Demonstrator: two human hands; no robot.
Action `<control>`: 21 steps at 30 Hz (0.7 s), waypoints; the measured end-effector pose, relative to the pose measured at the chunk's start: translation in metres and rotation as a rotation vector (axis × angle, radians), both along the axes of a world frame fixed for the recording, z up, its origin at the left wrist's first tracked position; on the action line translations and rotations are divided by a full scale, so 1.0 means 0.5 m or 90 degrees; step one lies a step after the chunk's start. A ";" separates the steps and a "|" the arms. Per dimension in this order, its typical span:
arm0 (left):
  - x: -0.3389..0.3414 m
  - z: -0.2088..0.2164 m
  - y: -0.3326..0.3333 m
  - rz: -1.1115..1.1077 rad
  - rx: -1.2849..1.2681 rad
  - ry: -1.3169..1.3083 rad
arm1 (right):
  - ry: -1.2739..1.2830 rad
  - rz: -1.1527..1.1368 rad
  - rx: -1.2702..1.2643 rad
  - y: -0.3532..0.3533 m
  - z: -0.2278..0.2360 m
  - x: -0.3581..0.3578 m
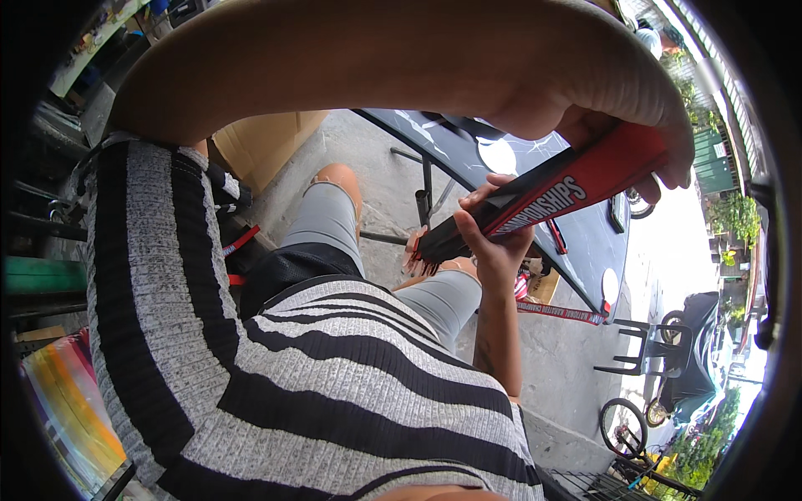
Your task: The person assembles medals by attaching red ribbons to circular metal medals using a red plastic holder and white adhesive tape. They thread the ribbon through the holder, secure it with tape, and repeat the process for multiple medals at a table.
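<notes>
A flat bundle of red and black printed straps, which look like lanyards (pixel 576 185), slants across in front of me. My left hand (pixel 647 138) grips its upper right end, the fingers wrapped over the red part and the forearm arching across the top of the view. Lower down, my right hand (pixel 499 242) holds the bundle around its middle, with the thumb on the near side and fingertips showing on the far side. The bundle's dark lower end spreads into several layered edges above my lap. Another red printed strap (pixel 560 314) runs along below the table's edge.
A dark marble-patterned table (pixel 585 250) stands beyond my hands. It carries round white pieces (pixel 497 155), a small red item (pixel 557 237) and a dark rectangular object (pixel 617 214). A cardboard box (pixel 267 144) is at the left. A black chair (pixel 632 349) and a covered motorcycle (pixel 693 359) stand right.
</notes>
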State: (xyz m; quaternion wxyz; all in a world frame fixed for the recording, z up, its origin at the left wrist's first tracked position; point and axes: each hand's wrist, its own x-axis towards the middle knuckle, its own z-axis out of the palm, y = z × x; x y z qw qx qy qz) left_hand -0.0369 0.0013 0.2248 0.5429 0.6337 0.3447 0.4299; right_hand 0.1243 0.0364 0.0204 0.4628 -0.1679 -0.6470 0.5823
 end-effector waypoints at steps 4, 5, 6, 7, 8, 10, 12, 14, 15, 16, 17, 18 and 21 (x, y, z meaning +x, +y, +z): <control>0.017 -0.025 0.001 -0.071 -0.047 0.040 | 0.013 -0.015 0.023 0.017 0.066 0.061; 0.020 -0.029 0.001 -0.086 -0.059 0.058 | 0.035 -0.019 -0.012 0.013 0.082 0.080; 0.027 -0.035 -0.004 -0.100 -0.067 0.081 | 0.057 -0.033 -0.049 0.004 0.102 0.105; 0.028 -0.041 -0.002 -0.114 -0.072 0.105 | 0.114 0.000 -0.078 0.002 0.117 0.119; 0.029 -0.048 -0.001 -0.127 -0.072 0.125 | 0.130 0.054 -0.072 0.008 0.136 0.133; 0.030 -0.065 0.004 -0.148 -0.060 0.168 | 0.004 0.106 0.035 0.023 0.171 0.153; 0.026 -0.085 0.009 -0.167 -0.039 0.272 | -0.061 0.138 0.033 0.017 0.188 0.161; 0.014 -0.108 0.005 -0.172 -0.043 0.311 | -0.177 0.070 0.045 -0.001 0.184 0.162; 0.012 -0.121 0.002 -0.165 -0.051 0.349 | -0.213 0.063 0.049 -0.007 0.176 0.159; 0.009 -0.135 0.002 -0.166 -0.076 0.379 | -0.268 0.053 0.051 -0.014 0.164 0.156; 0.005 -0.149 0.003 -0.172 -0.062 0.381 | -0.327 0.005 0.129 -0.019 0.150 0.153; 0.003 -0.166 0.004 -0.175 -0.019 0.423 | -0.354 -0.038 0.173 -0.027 0.133 0.149; -0.002 -0.225 0.004 -0.157 0.086 0.421 | -0.350 -0.057 0.182 -0.035 0.094 0.142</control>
